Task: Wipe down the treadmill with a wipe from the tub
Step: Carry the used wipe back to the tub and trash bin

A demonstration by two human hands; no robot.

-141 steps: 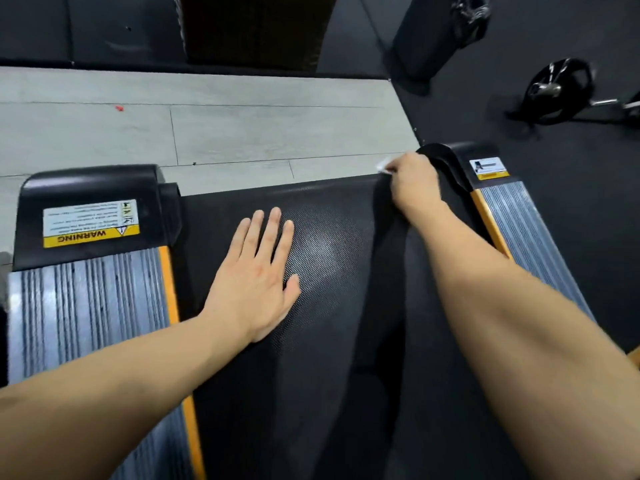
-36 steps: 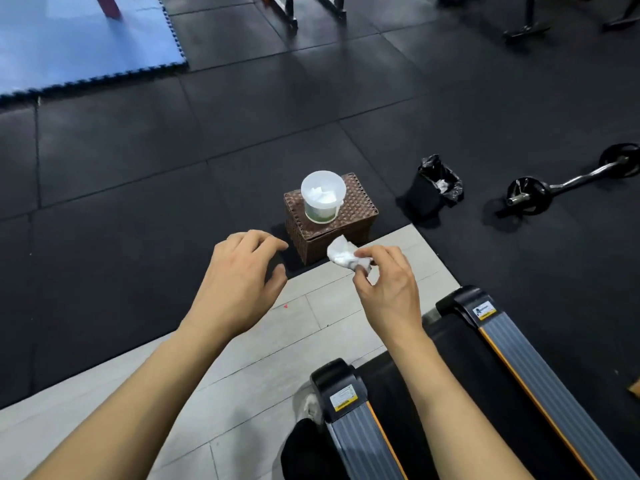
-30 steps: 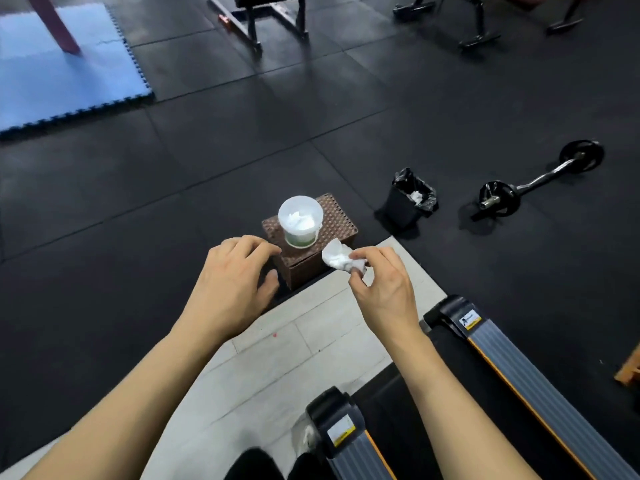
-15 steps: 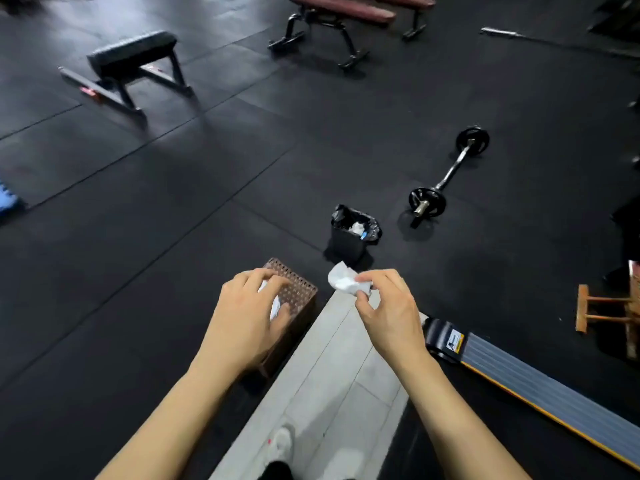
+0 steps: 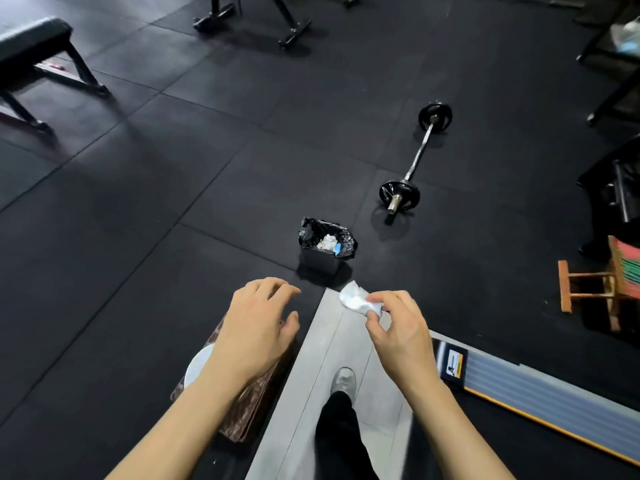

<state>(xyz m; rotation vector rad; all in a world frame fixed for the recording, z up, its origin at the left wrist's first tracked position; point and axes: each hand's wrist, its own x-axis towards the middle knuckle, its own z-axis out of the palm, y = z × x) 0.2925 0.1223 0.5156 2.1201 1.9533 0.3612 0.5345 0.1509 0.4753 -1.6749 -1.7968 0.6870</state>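
Head view: right hand (image 5: 398,327) pinches the crumpled wipe (image 5: 356,299) toward the lined bin (image 5: 325,245) just ahead, seemingly to discard it, while left hand (image 5: 258,323) hovers loosely curled, holding nothing

Bin (image 5: 320,259), barbell (image 5: 414,166) on black floor (image 5: 173,168)

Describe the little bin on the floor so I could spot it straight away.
Start from the barbell lying on the black gym floor; the bin stands just left of its nearer plate, beyond the two hands. It is the only small container with a black bag liner, with crumpled white wipes showing inside.
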